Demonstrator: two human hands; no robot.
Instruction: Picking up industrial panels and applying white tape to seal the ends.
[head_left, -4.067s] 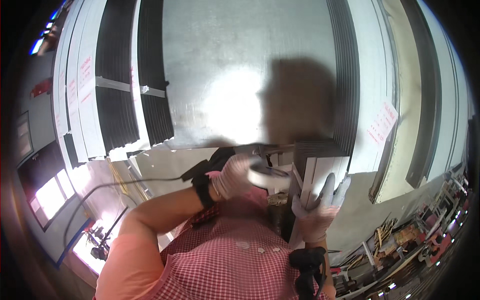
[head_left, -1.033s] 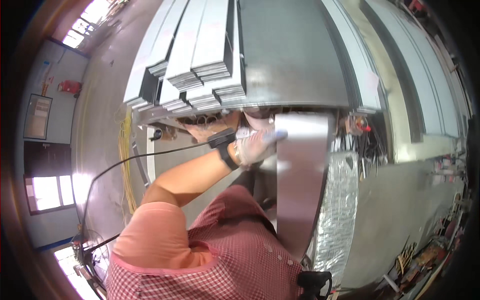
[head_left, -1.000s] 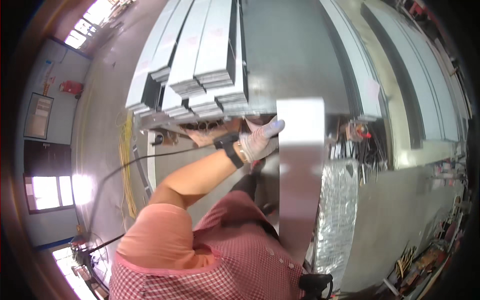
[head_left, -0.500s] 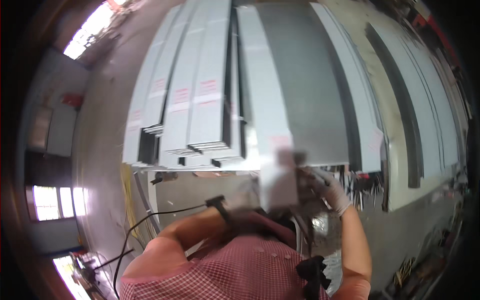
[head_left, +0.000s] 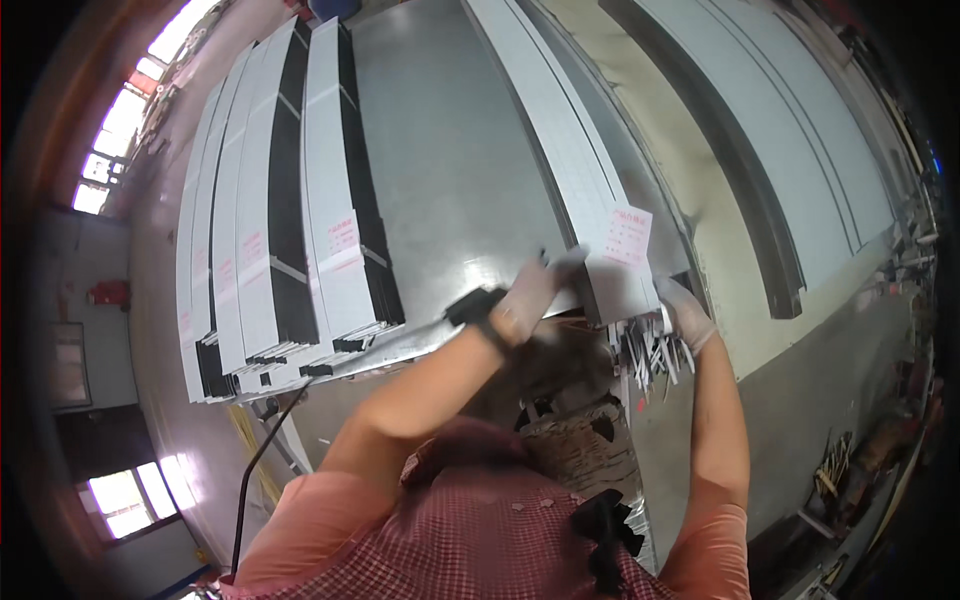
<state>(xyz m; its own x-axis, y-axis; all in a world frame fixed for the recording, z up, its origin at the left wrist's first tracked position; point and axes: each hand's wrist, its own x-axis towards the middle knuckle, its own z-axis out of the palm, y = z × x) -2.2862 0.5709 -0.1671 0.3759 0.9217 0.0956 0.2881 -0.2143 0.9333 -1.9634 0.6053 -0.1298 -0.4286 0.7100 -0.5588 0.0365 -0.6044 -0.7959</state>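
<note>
My left hand (head_left: 530,297), in a pale glove with a dark band on the wrist, reaches to the left edge of a long, narrow stack of white panels (head_left: 565,150). Its fingers are smeared by motion. My right hand (head_left: 688,314), also gloved, is closed round the near right corner of that stack; some fingers are hidden. A loose-looking label sheet with pink print (head_left: 628,236) lies on the stack's near end, between my hands. Several thin pale strips (head_left: 655,355) hang in a bunch just below this end.
Banded white panel stacks (head_left: 335,200) lie on the left of the grey metal tabletop (head_left: 445,150). To the right, a cream surface (head_left: 690,210) carries more long panels (head_left: 770,130). A black cable (head_left: 255,465) runs past my left arm.
The view has turned, so the tables appear shifted left. My hands have moved from a panel end jutting over the table edge to the labelled stack on the right.
</note>
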